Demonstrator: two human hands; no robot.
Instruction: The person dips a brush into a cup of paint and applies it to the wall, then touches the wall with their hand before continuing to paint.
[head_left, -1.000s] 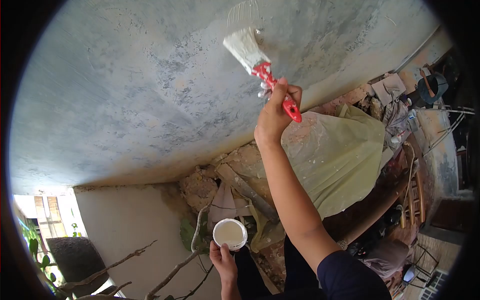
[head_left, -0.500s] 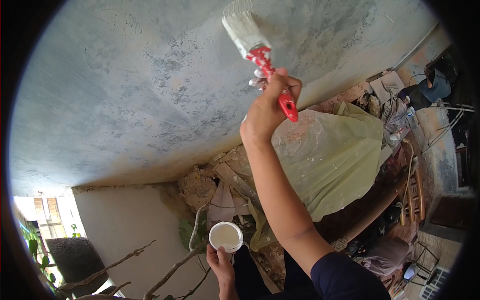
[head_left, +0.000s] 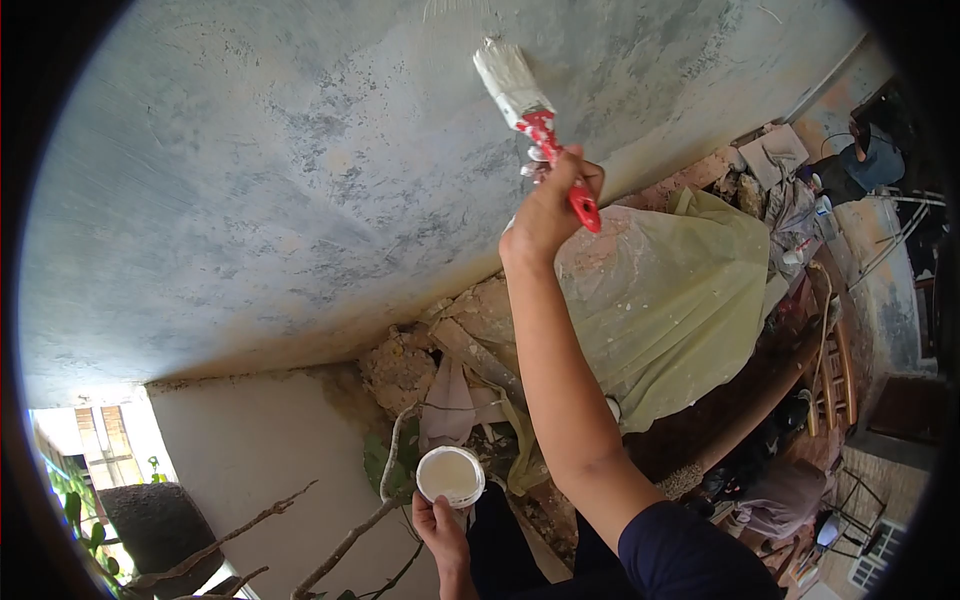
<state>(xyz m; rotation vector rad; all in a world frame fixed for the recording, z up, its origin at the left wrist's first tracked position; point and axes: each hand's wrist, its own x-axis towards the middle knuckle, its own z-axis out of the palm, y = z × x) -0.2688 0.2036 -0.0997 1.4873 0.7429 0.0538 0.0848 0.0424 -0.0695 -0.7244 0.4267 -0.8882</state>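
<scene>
My right hand (head_left: 552,205) is closed round the handle of a paintbrush (head_left: 538,128), its arm stretched up toward the wall (head_left: 300,170). The brush handle is red and smeared with white, and the bristles are thick with white paint. Their tips lie at the patchy grey-blue wall, where pale streaks show just above. White paint also coats some fingertips of this hand. Low in the view, my left hand (head_left: 442,535) grips a small white tub (head_left: 450,476) by its rim and side. Pale paint is visible inside the tub.
Bare branches (head_left: 345,545) reach up beside my left hand. A greenish sheet (head_left: 670,310) spattered with white covers something below the wall. Rubble (head_left: 395,365) lies at the wall's foot. A wooden ladder-like frame (head_left: 832,385) and a blue bucket (head_left: 872,165) are at the right.
My right hand and the paintbrush have moved down and slightly right along the wall, away from the white streaks near the top. My left hand and the tub have hardly moved.
</scene>
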